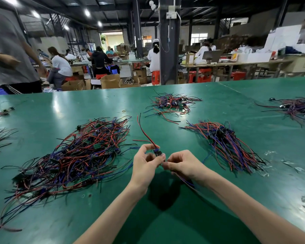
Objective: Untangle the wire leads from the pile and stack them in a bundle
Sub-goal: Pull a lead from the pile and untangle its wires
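while the left hand [144, 164] and right hand [183, 163] are both pinching one wire lead [157, 152] above the table [165, 226], its loose tail is hanging near the pile [77, 155] (a likely snag), risking dragging strands toward the bundle [227, 143] beyond.

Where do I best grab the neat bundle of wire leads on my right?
Grip the bundle of red and blue wire leads at its narrow waist by the black parts, from above, across the wires; both ends fan out.
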`<state>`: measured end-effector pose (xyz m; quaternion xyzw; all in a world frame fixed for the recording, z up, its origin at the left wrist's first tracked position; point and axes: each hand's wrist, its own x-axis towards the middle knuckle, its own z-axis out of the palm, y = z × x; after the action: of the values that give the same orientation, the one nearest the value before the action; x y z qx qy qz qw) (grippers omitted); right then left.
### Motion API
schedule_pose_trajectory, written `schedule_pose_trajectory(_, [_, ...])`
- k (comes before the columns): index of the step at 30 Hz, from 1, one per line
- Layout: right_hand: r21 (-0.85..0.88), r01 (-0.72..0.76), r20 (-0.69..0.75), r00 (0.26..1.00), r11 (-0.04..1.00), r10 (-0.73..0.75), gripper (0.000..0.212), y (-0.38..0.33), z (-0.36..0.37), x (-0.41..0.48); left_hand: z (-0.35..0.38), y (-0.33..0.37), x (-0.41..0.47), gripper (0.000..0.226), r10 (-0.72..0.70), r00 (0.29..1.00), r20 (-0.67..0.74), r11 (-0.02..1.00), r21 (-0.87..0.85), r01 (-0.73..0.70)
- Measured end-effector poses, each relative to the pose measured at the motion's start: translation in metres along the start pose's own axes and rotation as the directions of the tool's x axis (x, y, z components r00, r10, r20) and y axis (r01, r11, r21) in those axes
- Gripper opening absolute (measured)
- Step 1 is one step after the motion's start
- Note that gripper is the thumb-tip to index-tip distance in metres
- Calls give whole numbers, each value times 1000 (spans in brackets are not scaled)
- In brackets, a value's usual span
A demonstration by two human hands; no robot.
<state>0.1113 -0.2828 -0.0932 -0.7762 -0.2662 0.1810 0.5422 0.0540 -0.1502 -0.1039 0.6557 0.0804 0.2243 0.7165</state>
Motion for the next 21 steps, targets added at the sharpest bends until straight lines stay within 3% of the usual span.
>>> schedule_pose_trajectory(9, [2, -54, 7, 999, 999, 54, 21, 5, -3, 3, -20, 21, 16, 28, -13, 989, -144, 983, -181, -14])
schedule_pose_trajectory(21, [-212, -19, -34, 999, 977, 12, 21, 3, 6, -2, -39, 20, 28, 24, -86, 968, -236, 969, -246, 26])
